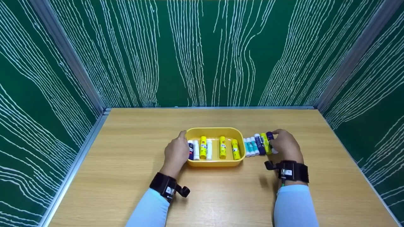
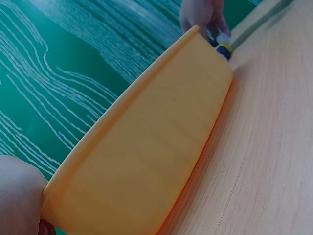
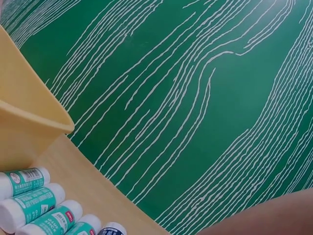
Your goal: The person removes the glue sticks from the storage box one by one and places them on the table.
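Booth-like work setting
On my feed, metal posts frame white-streaked green panels around a wood-grain counter.

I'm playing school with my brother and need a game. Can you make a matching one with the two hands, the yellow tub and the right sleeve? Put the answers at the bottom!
Things
1. Left hand
2. Right hand
3. Yellow tub
4. Right sleeve

Places and colours
A. Light blue
B. At the dark purple stick that ends the row of glue sticks
C. On the tabletop, with yellow sticks and others inside
D. At the tub's left end

Right pairs
1-D
2-B
3-C
4-A
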`<action>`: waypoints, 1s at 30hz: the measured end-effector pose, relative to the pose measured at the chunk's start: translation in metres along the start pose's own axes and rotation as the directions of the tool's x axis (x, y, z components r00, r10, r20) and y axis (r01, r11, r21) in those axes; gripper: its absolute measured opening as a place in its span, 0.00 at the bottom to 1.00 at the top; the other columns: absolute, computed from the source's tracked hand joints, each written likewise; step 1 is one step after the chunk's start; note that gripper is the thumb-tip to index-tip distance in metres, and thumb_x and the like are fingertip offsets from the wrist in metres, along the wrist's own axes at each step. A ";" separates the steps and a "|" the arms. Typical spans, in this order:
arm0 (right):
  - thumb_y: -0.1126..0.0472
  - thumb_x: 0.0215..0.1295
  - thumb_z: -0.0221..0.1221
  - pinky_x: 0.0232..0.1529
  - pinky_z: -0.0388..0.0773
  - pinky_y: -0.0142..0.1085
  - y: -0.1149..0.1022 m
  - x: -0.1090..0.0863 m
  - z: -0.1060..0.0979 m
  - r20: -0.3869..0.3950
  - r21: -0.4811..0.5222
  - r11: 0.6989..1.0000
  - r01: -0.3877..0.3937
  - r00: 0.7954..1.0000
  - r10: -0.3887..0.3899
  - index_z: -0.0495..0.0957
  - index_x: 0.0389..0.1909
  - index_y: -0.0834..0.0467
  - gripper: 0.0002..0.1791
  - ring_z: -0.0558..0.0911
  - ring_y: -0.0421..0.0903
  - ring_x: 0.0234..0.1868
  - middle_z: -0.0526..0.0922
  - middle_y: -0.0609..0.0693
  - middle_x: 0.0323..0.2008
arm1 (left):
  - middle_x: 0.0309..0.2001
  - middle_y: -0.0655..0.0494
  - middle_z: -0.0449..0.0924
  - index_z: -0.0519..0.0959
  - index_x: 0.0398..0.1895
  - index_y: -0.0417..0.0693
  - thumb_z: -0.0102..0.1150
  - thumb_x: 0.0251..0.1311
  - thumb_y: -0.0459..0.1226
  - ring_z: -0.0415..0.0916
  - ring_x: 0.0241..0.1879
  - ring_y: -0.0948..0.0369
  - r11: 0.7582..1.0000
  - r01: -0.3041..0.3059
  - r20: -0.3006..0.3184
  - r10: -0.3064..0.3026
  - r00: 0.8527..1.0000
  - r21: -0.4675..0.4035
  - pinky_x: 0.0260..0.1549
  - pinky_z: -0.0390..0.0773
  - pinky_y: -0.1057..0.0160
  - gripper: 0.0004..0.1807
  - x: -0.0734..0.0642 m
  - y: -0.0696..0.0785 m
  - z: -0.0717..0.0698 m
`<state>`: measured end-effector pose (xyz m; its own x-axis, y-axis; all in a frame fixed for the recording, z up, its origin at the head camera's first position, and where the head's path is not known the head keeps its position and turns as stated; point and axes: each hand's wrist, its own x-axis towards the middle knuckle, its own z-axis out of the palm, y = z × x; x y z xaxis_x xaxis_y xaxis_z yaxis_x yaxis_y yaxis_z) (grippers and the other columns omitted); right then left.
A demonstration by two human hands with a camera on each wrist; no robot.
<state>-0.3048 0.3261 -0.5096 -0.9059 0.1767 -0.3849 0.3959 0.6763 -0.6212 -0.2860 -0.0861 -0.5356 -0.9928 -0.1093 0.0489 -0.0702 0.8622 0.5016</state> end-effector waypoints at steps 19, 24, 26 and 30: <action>0.67 0.87 0.48 0.75 0.78 0.67 0.003 0.004 0.004 0.038 0.025 0.999 -0.047 0.998 0.046 0.61 0.88 0.66 0.32 0.74 0.68 0.78 0.69 0.74 0.82 | 0.45 0.41 0.94 0.74 0.83 0.50 0.44 0.93 0.43 0.91 0.38 0.50 1.000 -0.016 -0.020 0.016 1.000 -0.009 0.37 0.90 0.47 0.24 0.000 -0.002 0.002; 0.64 0.89 0.48 0.73 0.80 0.65 0.002 0.002 0.004 0.049 0.073 0.996 -0.058 0.997 0.055 0.61 0.88 0.65 0.31 0.75 0.67 0.76 0.69 0.73 0.82 | 0.44 0.41 0.94 0.74 0.83 0.50 0.44 0.93 0.43 0.90 0.36 0.52 1.000 -0.017 -0.023 0.017 1.000 -0.011 0.35 0.90 0.48 0.24 0.000 -0.002 0.001; 0.63 0.90 0.48 0.73 0.80 0.65 0.002 0.001 0.003 0.050 0.074 0.996 -0.053 0.998 0.049 0.60 0.88 0.66 0.32 0.75 0.67 0.75 0.70 0.74 0.82 | 0.44 0.41 0.94 0.74 0.83 0.50 0.44 0.93 0.43 0.90 0.36 0.52 1.000 -0.017 -0.023 0.017 1.000 -0.013 0.35 0.89 0.48 0.24 0.000 -0.002 0.001; 0.62 0.89 0.49 0.74 0.79 0.66 0.002 0.001 0.001 0.051 0.073 0.996 -0.050 0.998 0.046 0.59 0.89 0.66 0.33 0.75 0.68 0.77 0.69 0.75 0.82 | 0.45 0.41 0.94 0.74 0.83 0.51 0.44 0.93 0.44 0.90 0.36 0.53 1.000 -0.009 -0.015 0.009 1.000 -0.015 0.37 0.90 0.48 0.24 0.000 -0.001 0.001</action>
<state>-0.3045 0.3267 -0.5113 -0.8779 0.1711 -0.4473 0.4503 0.6127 -0.6494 -0.2856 -0.0866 -0.5376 -0.9918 -0.1088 0.0664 -0.0594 0.8558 0.5139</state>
